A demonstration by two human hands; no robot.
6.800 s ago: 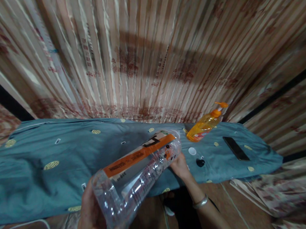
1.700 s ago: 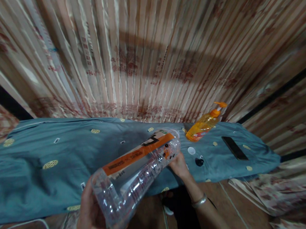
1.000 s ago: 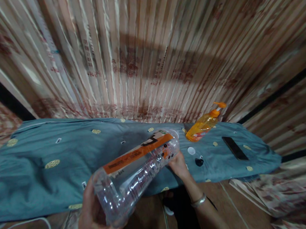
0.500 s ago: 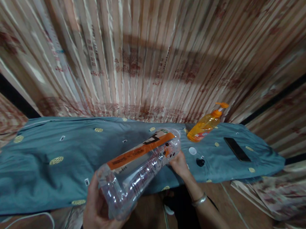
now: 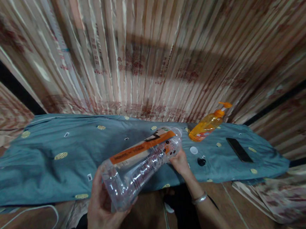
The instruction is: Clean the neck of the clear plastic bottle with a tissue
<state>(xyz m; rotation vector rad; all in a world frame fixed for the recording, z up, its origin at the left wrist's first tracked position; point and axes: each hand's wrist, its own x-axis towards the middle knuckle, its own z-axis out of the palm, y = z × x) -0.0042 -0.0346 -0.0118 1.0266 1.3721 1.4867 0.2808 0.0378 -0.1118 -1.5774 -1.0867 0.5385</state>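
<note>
A large clear plastic bottle [image 5: 143, 164] with an orange and white label is held tilted above the cloth, its base end toward the lower left. My left hand [image 5: 102, 206] is wrapped round that lower end, thumb beneath and fingers behind it. Near the other end, my right hand [image 5: 180, 161], with a silver bangle on its wrist, grips the bottle from below; most of its fingers are hidden behind the plastic. Just right of this hand, a white round disc [image 5: 194, 150] and a small black object [image 5: 201, 161] lie on the cloth.
A teal cloth [image 5: 46, 172] with yellow patterns covers the long surface. An orange pump bottle [image 5: 207, 126] and a dark phone [image 5: 239, 150] are on its right part. Pleated curtains [image 5: 148, 58] hang behind. A white cable [image 5: 53, 214] runs at lower left.
The view has shifted slightly, moving most things a little to the right in the picture. Both hands keep their hold on the clear bottle, which has barely turned.
</note>
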